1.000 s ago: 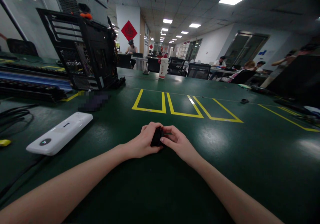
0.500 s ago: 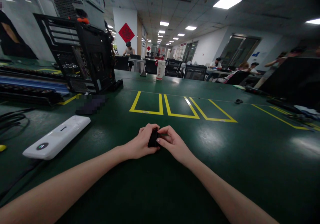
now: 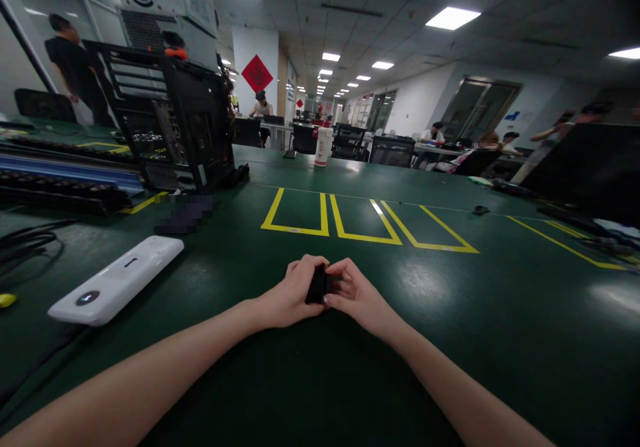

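A small black object (image 3: pixel 317 286) is between my hands, low over the green table (image 3: pixel 310 367). My left hand (image 3: pixel 295 294) is wrapped round its left side, with the thumb below and fingers above. On its right, my right hand (image 3: pixel 357 297) has thumb and fingertips pinched at the object's edge. What kind of object it is cannot be made out. Beyond my hands, yellow tape outlines (image 3: pixel 367 238) mark the tabletop.
At the left lie a white power bank (image 3: pixel 120 280) with a black cable, a dark phone-like item (image 3: pixel 184 215) and black cables (image 3: pixel 30 244). Behind them stands an open black computer case (image 3: pixel 193 120). A white bottle (image 3: pixel 324 144) stands far back. Several people are in the background.
The view has tilted and shifted slightly, so the table appears lower. Both hands keep hold of the black object, a little further right in view. A person at the far left now shows more fully.
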`<state>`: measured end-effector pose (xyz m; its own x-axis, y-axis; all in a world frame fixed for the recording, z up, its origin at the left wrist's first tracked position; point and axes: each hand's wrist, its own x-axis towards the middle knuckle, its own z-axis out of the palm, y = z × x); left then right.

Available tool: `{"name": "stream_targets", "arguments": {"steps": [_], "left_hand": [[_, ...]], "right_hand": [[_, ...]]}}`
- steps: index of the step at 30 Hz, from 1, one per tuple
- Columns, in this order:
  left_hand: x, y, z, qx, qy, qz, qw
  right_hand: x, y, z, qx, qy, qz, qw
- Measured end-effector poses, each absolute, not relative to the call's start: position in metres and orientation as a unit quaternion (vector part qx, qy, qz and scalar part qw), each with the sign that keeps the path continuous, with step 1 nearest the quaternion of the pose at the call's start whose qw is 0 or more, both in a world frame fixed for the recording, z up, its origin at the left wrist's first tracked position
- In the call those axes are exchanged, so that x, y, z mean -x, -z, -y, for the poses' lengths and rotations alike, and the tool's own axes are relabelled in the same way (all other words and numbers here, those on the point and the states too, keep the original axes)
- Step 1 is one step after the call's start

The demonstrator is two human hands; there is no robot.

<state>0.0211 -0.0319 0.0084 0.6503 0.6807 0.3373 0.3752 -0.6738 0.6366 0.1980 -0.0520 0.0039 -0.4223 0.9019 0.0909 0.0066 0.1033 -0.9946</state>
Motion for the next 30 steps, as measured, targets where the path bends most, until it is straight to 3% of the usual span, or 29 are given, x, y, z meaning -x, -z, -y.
{"name": "stream_targets", "arguments": {"steps": [21,30], "left_hand": [[-0.017,-0.022,0.036,-0.867,-0.246,-0.312,0.301],[-0.021,-0.008,0.030,-0.868,-0.272,-0.316,0.270]], "right_hand": [[-0.196,-0.004,0.052,0.405,-0.528,0.636,0.391],[-0.195,0.000,0.049,0.405,-0.535,0.611,0.420]]}}
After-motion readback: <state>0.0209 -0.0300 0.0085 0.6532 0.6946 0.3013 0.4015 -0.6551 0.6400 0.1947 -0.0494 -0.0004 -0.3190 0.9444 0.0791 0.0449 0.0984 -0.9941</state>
